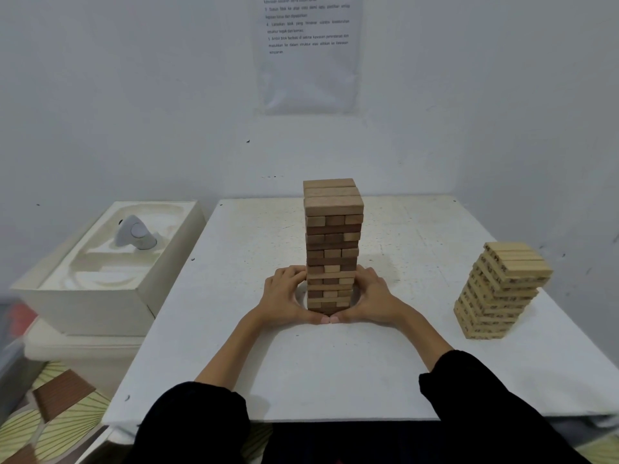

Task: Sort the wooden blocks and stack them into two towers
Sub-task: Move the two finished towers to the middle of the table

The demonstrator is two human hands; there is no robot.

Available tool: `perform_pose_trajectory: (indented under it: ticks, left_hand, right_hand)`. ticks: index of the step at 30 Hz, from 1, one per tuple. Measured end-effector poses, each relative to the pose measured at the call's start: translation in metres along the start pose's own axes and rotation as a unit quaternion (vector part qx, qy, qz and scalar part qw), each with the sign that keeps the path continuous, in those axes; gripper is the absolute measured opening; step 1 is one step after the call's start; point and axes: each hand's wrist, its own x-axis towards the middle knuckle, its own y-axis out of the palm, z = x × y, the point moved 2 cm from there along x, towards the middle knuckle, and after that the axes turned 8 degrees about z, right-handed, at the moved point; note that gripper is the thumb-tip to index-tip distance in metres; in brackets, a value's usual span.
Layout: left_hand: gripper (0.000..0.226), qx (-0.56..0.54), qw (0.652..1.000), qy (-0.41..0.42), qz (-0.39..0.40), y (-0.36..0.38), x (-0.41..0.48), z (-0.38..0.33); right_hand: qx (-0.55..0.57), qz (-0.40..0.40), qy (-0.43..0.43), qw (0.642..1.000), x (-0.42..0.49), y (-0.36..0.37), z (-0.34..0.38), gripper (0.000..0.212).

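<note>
A tall tower of brown wooden blocks [333,242] stands upright in the middle of the white table [335,363]. My left hand [288,296] and my right hand [371,296] cup its base from both sides, fingers against the lower layers, thumbs touching in front. At the right stands a shorter tower of pale blocks with printed numbers [499,289]; its layers are twisted and uneven. No loose blocks lie on the table.
A white moulded box [100,262] with a small grey-white device [134,234] in it sits left of the table. A printed sheet [308,51] hangs on the wall behind. Patterned flooring shows at the lower left.
</note>
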Motion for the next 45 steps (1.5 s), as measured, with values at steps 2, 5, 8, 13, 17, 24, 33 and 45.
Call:
perform_pose_trajectory:
  ticks: [2,5,8,13,17,24,33,45]
  left_hand:
    - [0.097,-0.006,1.0,0.002,-0.001,0.0,0.0,0.0]
    - [0.097,-0.007,1.0,0.004,-0.001,0.001,0.0,0.0]
    - [0.096,-0.006,1.0,0.003,-0.004,0.002,0.0,0.003]
    - [0.095,-0.005,1.0,0.002,-0.009,0.003,0.001,0.003]
    - [0.096,-0.011,1.0,0.001,-0.013,0.002,0.002,0.003]
    - [0.093,-0.025,1.0,0.005,-0.002,0.0,0.005,0.005]
    - [0.083,-0.048,0.999,0.015,-0.011,-0.005,0.019,0.019]
    - [0.086,-0.051,0.999,0.005,-0.002,-0.02,0.05,0.041]
  right_hand:
    - [0.006,0.001,0.002,1.0,0.001,0.0,-0.001,0.084]
    - [0.009,0.003,0.001,1.0,0.004,0.001,-0.003,0.084]
    - [0.009,-0.002,0.0,1.0,0.004,0.003,-0.004,0.084]
    - [0.014,-0.015,-0.009,1.0,0.007,0.005,-0.007,0.08]
    - [0.023,-0.022,-0.012,0.999,0.01,0.007,-0.01,0.076]
    - [0.024,-0.022,-0.011,0.999,0.015,0.008,-0.012,0.078]
    - [0.022,-0.028,-0.018,0.999,0.024,0.0,-0.008,0.077]
    - [0.024,-0.016,-0.007,1.0,0.065,-0.005,-0.008,0.084]
